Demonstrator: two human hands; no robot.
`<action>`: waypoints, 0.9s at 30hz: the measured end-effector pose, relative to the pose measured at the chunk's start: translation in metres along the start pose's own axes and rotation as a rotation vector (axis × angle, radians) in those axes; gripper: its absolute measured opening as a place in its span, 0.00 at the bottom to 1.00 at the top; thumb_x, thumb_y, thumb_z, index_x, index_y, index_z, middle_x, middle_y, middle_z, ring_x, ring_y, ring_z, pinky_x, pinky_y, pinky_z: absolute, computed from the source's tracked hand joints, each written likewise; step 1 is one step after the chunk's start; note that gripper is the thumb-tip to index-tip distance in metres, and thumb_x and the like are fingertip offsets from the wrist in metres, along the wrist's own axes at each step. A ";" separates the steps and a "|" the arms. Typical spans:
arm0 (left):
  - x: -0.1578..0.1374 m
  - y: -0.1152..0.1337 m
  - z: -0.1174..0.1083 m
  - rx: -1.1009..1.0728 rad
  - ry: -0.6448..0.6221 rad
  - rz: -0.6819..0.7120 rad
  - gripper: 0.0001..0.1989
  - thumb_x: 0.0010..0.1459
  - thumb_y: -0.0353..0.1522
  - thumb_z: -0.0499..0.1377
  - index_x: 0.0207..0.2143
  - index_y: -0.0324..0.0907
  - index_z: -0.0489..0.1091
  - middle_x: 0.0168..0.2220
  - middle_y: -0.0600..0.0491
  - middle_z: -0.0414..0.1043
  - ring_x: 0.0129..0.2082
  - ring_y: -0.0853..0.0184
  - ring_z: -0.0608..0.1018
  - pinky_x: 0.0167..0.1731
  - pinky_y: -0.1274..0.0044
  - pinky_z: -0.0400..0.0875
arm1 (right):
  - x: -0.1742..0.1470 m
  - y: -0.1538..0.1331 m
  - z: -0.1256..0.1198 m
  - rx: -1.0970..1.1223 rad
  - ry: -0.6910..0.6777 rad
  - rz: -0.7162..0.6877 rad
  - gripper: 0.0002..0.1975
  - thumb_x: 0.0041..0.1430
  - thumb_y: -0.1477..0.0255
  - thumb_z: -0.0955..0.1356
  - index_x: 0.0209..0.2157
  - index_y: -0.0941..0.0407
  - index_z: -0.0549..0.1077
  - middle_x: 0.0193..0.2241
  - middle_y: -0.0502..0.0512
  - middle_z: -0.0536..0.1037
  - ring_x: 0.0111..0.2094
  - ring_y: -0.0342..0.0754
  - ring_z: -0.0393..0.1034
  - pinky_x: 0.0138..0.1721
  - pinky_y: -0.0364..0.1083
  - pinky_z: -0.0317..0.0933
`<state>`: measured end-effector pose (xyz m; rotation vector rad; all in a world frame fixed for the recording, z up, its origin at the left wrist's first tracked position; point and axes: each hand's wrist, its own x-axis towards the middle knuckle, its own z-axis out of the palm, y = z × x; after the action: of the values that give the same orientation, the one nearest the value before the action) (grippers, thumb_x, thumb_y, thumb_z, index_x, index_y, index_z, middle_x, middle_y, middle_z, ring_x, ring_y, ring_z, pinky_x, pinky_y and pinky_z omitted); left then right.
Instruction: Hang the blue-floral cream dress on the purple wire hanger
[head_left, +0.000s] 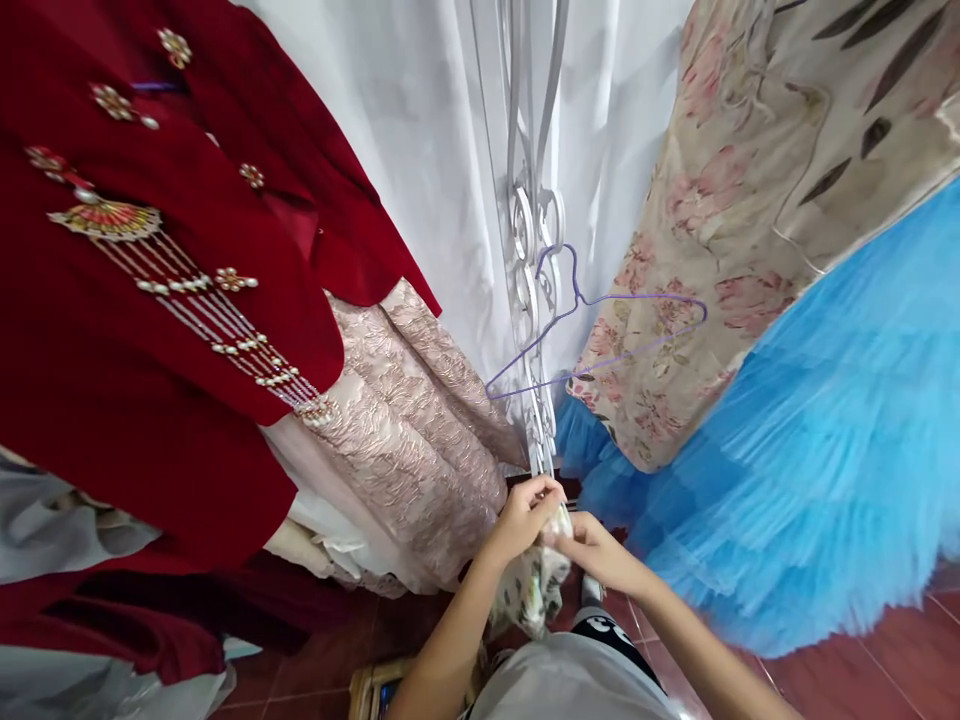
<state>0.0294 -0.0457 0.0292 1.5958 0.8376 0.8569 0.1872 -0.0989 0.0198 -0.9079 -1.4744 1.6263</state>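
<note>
My left hand [527, 518] has its fingers closed on a light printed cloth [534, 592], a garment by its look, which hangs down in front of my body. On the other side of the same cloth, my right hand [596, 552] pinches it near the top. The two hands are close together. Above them, a bare purple clothes hanger [645, 296] hangs by its hook from the white metal rack [551, 215]. Folds hide the garment's full shape.
A red velvet jacket [300, 200] with a beaded ornament and a pink brocade skirt [420, 430] hang at left. At right are a floral dress [652, 330] and a blue tulle skirt [787, 470]. Behind hangs a white curtain [405, 120]. Red tiles [877, 670] cover the floor.
</note>
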 end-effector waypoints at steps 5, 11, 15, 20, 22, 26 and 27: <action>-0.039 -0.032 0.002 -0.100 -0.411 -0.166 0.25 0.60 0.53 0.60 0.43 0.40 0.73 0.41 0.50 0.75 0.42 0.62 0.75 0.49 0.70 0.69 | -0.029 -0.014 -0.035 0.236 0.348 0.058 0.22 0.52 0.52 0.75 0.26 0.59 0.74 0.20 0.50 0.73 0.20 0.42 0.63 0.24 0.42 0.59; -0.093 -0.059 0.012 -0.063 -0.373 -0.287 0.18 0.67 0.44 0.55 0.36 0.39 0.74 0.39 0.48 0.77 0.42 0.61 0.77 0.51 0.66 0.69 | -0.050 -0.036 -0.081 0.357 0.555 -0.003 0.20 0.43 0.53 0.78 0.25 0.56 0.76 0.19 0.54 0.76 0.21 0.50 0.70 0.25 0.46 0.66; -0.099 -0.063 0.034 -0.201 -0.122 -0.146 0.23 0.61 0.40 0.64 0.56 0.44 0.65 0.64 0.43 0.62 0.62 0.56 0.69 0.61 0.64 0.63 | -0.047 -0.034 -0.067 0.418 0.462 0.048 0.19 0.42 0.55 0.79 0.26 0.56 0.78 0.21 0.54 0.78 0.22 0.49 0.71 0.26 0.46 0.66; -0.081 -0.075 0.068 -0.092 -0.089 -0.170 0.26 0.60 0.35 0.62 0.60 0.44 0.66 0.56 0.43 0.73 0.57 0.55 0.73 0.59 0.64 0.66 | -0.035 -0.032 -0.022 0.413 0.239 0.163 0.21 0.46 0.54 0.78 0.27 0.58 0.77 0.22 0.53 0.77 0.24 0.46 0.70 0.29 0.44 0.66; -0.075 -0.084 0.067 0.027 -0.118 -0.187 0.19 0.58 0.29 0.60 0.53 0.41 0.73 0.51 0.45 0.77 0.53 0.55 0.76 0.57 0.66 0.68 | -0.036 -0.035 -0.019 0.394 0.249 0.169 0.21 0.48 0.54 0.78 0.26 0.58 0.76 0.22 0.52 0.77 0.23 0.45 0.69 0.28 0.43 0.64; -0.070 -0.096 0.030 0.211 -0.153 -0.152 0.18 0.50 0.21 0.56 0.42 0.39 0.78 0.44 0.49 0.80 0.45 0.60 0.79 0.51 0.71 0.70 | -0.057 -0.040 -0.050 0.352 0.483 0.136 0.22 0.44 0.54 0.79 0.25 0.58 0.75 0.20 0.50 0.75 0.21 0.44 0.67 0.24 0.42 0.62; -0.070 -0.097 0.016 0.237 -0.122 -0.159 0.19 0.50 0.21 0.55 0.42 0.40 0.78 0.43 0.50 0.80 0.45 0.61 0.79 0.50 0.72 0.70 | -0.065 -0.040 -0.062 0.328 0.521 0.130 0.22 0.43 0.54 0.79 0.25 0.58 0.75 0.19 0.50 0.74 0.21 0.45 0.67 0.23 0.42 0.62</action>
<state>0.0008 -0.0978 -0.0753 1.7409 0.9921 0.5576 0.2746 -0.1252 0.0553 -1.1424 -0.7835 1.5106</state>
